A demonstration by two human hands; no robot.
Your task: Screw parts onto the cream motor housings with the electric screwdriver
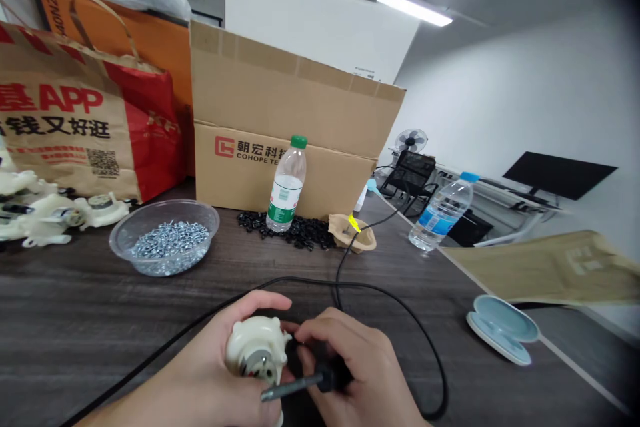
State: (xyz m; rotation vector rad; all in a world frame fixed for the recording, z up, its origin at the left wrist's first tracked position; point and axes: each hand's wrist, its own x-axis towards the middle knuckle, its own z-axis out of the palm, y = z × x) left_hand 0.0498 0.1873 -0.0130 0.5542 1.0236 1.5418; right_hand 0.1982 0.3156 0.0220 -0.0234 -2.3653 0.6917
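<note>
My left hand [213,367] clasped a housing [255,333], seemingly unfinished; my right hand [360,353] gripped a screwdriver [296,387]. Left of the bowl [145,217], similar units [50,219] seemed assembled.

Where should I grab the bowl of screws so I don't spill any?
Probably hold the bowl by the right side of its rim, coming from the right. It's wide and open, the screws lie loose inside, and white parts crowd its left. Keep it level.

White housing [254,333] partly out of sight, paper bag [133,107] incomplete at left edge.
</note>
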